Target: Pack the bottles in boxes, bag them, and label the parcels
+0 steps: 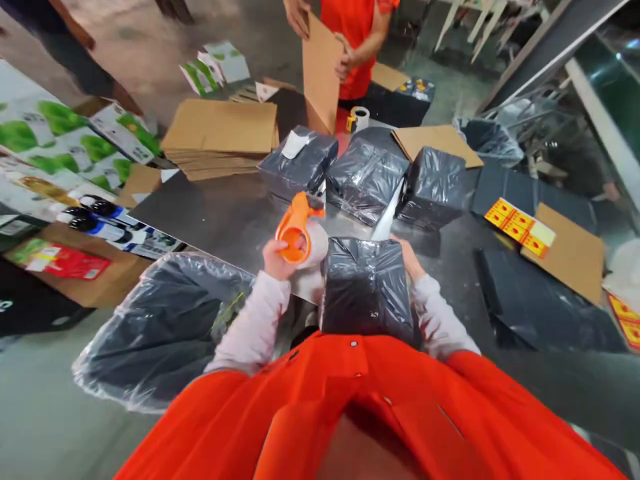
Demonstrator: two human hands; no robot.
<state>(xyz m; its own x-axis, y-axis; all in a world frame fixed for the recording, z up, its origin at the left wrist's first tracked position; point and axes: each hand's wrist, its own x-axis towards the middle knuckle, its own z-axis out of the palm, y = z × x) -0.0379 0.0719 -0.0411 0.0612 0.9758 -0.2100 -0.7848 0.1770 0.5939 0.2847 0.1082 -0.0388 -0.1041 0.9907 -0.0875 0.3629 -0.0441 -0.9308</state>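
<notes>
My left hand [280, 259] is closed around an orange tape dispenser [299, 223] with a wide roll of clear tape [316, 245]. The dispenser is tilted up, just left of a box wrapped in black plastic [367, 283]. That box stands close against my body, at the near edge of the table. My right hand [409, 259] grips the box at its far right side, its fingers mostly hidden behind it. A whitish strip [387, 213] rises beyond the box near my right fingertips; whether I touch it cannot be made out.
Several black-wrapped packages [367, 175] line the dark table [220, 207]. A cardboard stack [220, 133] lies far left, a lined bin [160, 333] stands at left. Red-yellow labels [520, 227] lie right. Opposite, a person in orange [357, 47] holds a cardboard sheet [323, 73].
</notes>
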